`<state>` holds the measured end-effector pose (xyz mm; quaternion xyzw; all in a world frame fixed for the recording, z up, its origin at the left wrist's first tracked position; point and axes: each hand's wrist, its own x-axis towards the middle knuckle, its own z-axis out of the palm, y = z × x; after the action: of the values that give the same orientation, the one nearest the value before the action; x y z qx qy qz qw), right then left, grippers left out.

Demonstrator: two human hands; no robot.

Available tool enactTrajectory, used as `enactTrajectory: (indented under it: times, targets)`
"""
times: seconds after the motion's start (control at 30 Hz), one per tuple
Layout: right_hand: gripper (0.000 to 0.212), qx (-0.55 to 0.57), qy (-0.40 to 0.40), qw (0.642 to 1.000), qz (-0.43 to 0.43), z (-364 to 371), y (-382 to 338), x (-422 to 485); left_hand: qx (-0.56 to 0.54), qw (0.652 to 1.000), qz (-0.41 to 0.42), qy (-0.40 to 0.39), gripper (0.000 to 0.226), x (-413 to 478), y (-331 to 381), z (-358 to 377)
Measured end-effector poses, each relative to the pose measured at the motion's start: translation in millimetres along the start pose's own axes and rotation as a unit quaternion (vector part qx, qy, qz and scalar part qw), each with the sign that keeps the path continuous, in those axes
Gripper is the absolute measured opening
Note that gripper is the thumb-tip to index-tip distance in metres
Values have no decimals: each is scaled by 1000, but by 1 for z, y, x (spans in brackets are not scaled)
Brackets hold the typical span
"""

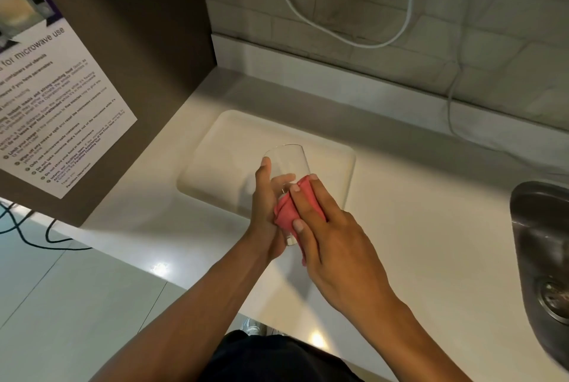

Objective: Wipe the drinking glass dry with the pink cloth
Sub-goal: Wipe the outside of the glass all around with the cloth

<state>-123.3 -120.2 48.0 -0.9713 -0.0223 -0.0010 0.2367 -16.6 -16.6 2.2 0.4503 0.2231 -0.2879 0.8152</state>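
Drinking glass (288, 163) tilted above the desk (415, 227), mouth toward 12 o'clock, our left hand (264, 212) in closed grip around it, our right hand (332, 234) pressing the pink cloth (284, 211) on its side, sink (542, 227) at 3 o'clock

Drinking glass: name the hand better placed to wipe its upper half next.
Right. The right hand already presses the pink cloth against the drinking glass, just below its bare upper half. The left hand grips the glass itself and has to steady it.

white counter (415, 227), grey tiled wall (338, 12), steel sink (535, 227) right, pale glossy floor (61, 289).
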Motion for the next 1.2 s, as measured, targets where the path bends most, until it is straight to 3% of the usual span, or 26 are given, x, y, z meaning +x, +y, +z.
enactTrajectory:
  times: [0.1,0.23,0.4,0.47,0.57,0.67,0.73,0.83,0.93,1.03,1.2]
  targets:
    - [64,-24,-16,1000,10,-5,-4,4,3,1000,22,-14,81,-3,-3,-1]
    - [62,-47,-25,998,15,-9,-1,10,45,997,20,-58,81,-5,-9,2]
    - [56,90,24,989,113,-20,14,35,103,992,55,-51,64,-7,-22,9]
    - [56,86,40,991,93,-21,10,39,95,993,58,-50,61,-6,-22,11]
    - [58,91,30,994,58,-15,7,24,82,993,71,-43,65,-5,-13,9]
    - [71,170,-3,978,121,-14,10,17,100,991,85,-33,73,-7,-10,6]
    - [74,188,21,970,153,-16,12,29,110,990,80,-47,71,-10,-19,8]
    - [66,187,73,973,114,-12,7,37,73,992,70,-70,65,-12,-25,11]
    - [59,134,60,988,39,-2,8,21,28,994,73,-79,60,-8,-20,6]
    - [59,139,39,988,55,0,15,23,5,996,68,-62,60,-7,-22,4]
    - [61,157,79,981,80,4,11,32,12,995,74,-69,57,-7,-24,5]
